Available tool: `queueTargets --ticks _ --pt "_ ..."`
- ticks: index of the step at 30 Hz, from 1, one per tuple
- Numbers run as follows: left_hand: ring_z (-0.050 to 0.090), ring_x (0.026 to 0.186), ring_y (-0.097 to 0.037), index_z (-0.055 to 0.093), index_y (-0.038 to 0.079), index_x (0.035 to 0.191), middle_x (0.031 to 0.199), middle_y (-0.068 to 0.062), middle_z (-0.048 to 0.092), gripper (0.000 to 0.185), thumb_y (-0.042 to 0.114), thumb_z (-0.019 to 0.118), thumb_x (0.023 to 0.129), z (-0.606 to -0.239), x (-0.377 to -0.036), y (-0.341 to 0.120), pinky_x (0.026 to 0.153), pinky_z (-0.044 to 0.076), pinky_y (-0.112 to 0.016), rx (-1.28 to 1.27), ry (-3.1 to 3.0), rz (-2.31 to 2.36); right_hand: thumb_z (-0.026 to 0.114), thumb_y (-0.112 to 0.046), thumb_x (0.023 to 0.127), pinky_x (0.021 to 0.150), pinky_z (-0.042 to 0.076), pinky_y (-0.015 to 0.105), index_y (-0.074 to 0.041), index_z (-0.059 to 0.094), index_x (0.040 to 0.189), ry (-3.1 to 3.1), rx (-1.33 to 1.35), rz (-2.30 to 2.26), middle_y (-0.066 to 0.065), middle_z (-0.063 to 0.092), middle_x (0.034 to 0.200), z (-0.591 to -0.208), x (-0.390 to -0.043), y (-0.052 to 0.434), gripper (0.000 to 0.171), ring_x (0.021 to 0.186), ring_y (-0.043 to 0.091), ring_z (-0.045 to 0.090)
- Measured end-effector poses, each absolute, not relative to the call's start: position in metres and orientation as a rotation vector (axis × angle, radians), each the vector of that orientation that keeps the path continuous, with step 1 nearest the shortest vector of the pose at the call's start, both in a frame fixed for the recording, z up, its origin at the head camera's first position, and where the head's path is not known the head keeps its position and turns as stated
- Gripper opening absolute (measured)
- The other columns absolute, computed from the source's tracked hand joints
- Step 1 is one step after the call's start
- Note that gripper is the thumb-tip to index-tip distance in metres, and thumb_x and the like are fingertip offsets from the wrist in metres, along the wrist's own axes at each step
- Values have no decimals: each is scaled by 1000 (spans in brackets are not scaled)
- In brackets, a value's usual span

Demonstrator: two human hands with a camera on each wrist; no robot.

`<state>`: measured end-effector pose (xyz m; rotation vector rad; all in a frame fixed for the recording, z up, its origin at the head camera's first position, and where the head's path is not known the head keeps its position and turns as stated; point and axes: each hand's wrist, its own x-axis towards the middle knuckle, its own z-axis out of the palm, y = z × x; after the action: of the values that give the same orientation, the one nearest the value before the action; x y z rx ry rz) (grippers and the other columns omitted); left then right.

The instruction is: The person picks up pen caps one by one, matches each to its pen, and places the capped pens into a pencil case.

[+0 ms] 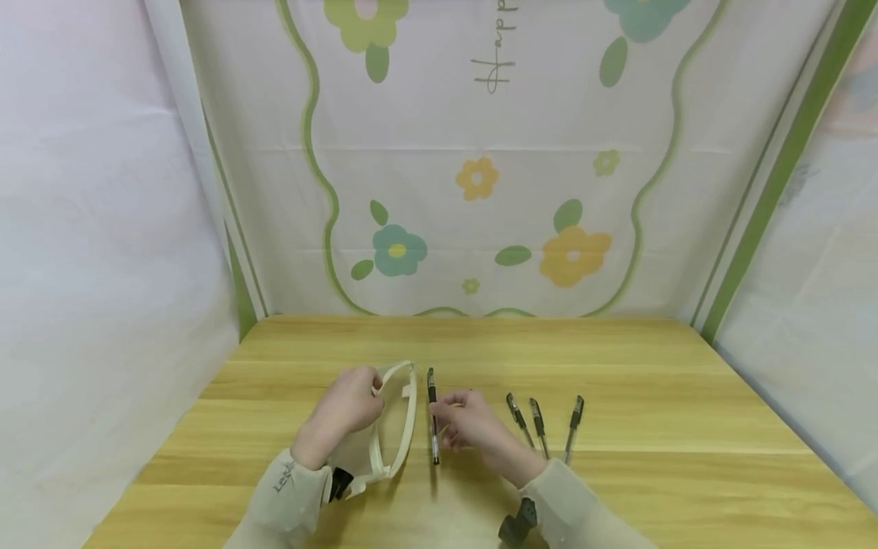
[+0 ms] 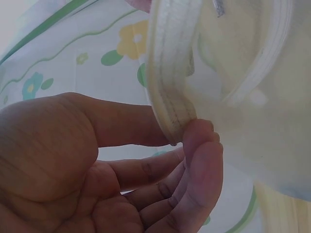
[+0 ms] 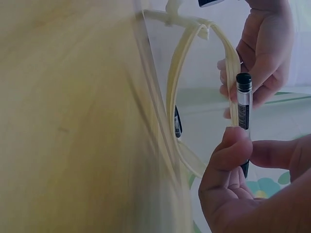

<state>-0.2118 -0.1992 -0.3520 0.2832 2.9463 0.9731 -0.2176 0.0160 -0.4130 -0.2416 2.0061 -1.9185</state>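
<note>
A translucent zip pouch (image 1: pixel 414 404) with cream edges stands on the table, its mouth spread toward the right. My left hand (image 1: pixel 351 402) pinches one edge of that mouth between thumb and fingers, as the zipper edge (image 2: pixel 171 73) in the left wrist view shows. Just right of the opening, my right hand (image 1: pixel 473 423) pinches a black-capped clear pen (image 1: pixel 433 389) by its middle, cap pointing away from me. In the right wrist view, the pen's end (image 3: pixel 244 80) overlaps the pouch edge. A dark clip-like piece (image 3: pixel 178 124) shows within the pouch mouth.
To the right on the wooden table (image 1: pixel 652 427) lie three similar pens, a left one (image 1: pixel 516 410), a middle one (image 1: pixel 537 416) and a right one (image 1: pixel 576 414), partly behind my right forearm. A flower-printed cloth (image 1: pixel 439 152) closes off the back.
</note>
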Motion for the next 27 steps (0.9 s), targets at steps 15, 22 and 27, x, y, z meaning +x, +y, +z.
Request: queueTargets --ticks 15,22,27 --pt "32 43 -8 62 -12 119 80 -12 60 38 -7 54 82 -352 -214 -198 40 27 -21 274 2970 945 61 -16 97 50 50 22 10 57 115 1866 -219 -1949 18 67 91 -419 -219 15 31 59 15 59" --pt "33 43 -8 62 -11 119 83 -12 61 37 -6 55 83 -351 -212 -198 40 29 -21 284 2981 928 63 -14 95 53 52 23 10 57 114 1836 -199 -1946 16 67 91 -416 -216 13 31 62 15 61" --pt "33 43 -8 62 -11 120 79 -10 60 38 -6 54 83 -351 -212 -197 40 28 -21 279 2978 933 63 -14 96 55 53 24 9 57 116 1849 -195 -1930 18 67 92 -418 -215 11 31 63 16 62"
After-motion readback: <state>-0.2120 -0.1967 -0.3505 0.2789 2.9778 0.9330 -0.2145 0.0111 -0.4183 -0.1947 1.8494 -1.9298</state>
